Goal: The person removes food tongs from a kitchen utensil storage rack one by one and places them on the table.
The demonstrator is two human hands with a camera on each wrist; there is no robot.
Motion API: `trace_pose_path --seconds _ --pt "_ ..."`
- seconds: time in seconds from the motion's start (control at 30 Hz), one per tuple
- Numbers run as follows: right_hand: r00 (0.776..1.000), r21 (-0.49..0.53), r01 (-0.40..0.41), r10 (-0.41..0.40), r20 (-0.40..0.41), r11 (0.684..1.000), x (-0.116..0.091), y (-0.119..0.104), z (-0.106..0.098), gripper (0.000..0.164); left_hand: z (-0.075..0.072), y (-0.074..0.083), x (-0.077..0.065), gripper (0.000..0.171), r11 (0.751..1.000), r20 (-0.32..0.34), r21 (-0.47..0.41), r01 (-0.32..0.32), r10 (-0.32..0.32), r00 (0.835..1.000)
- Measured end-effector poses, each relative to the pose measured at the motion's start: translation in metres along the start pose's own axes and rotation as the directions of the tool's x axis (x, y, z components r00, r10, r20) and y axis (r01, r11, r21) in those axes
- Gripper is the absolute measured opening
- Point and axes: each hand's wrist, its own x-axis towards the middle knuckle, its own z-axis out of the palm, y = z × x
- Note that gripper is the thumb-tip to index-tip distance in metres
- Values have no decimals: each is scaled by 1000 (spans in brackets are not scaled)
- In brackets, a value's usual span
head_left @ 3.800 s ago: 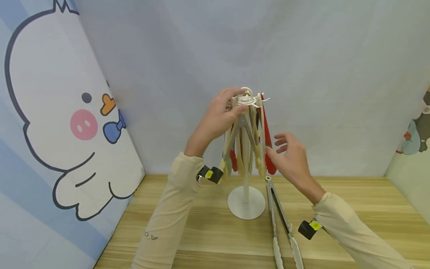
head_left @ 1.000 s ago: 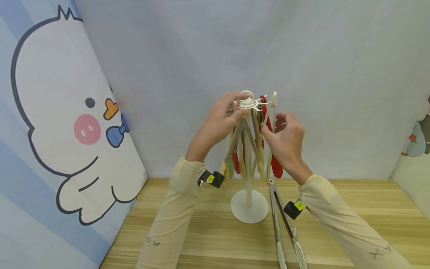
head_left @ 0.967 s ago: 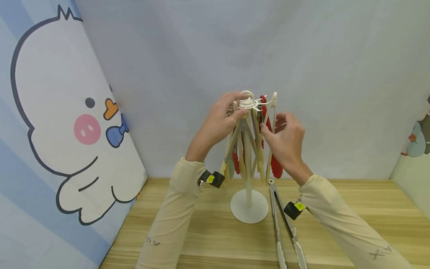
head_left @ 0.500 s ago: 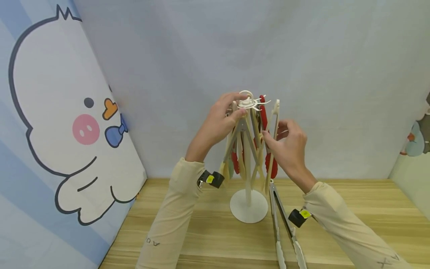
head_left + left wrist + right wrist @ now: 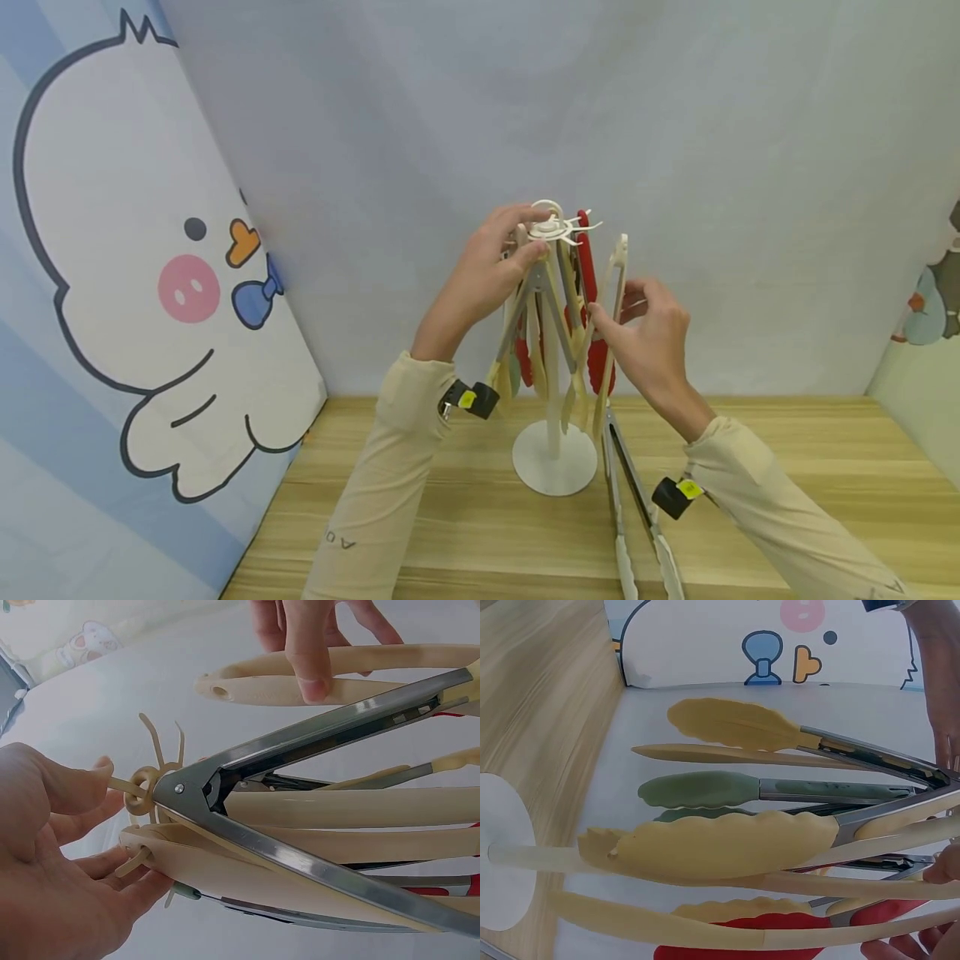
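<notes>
The left hand (image 5: pixel 483 258) grips the top of a white hanging rack (image 5: pixel 555 229), fingers and thumb around its hooks. My right hand (image 5: pixel 651 333) pinches cream tongs (image 5: pixel 262 690) between thumb and fingers, just right of the rack. Their top end stands apart from the hooks and their arms slant down, slightly spread. Metal tongs (image 5: pixel 300 735) with yellow tips hang on the rack's near side. Behind them hang red tongs (image 5: pixel 586 258), green-tipped tongs (image 5: pixel 705 789) and several cream utensils, partly hidden by one another.
Long metal tongs (image 5: pixel 664 558) with white scalloped tips lie spread on the wooden table (image 5: pixel 780 500), right of the rack's round base (image 5: pixel 555 471). A pale wall (image 5: pixel 712 125) stands behind, and a panel with a cartoon duck (image 5: pixel 112 183) is at the left.
The right hand, loosely open beside the rack at first, has taken the cream tongs off a hook and moved them right and downward. The left hand has stayed at the rack top.
</notes>
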Motion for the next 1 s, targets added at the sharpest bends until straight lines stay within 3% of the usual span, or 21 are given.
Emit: trace_pose_path --seconds 0.57,1.0 --pt "999 -13 -31 31 12 999 -9 15 -5 29 1 1 0 34 1000 -12 7 7 -7 1000" --pt "998 -96 -41 45 37 995 -18 31 -13 30 0 1 -1 34 999 2 30 19 -19 1000"
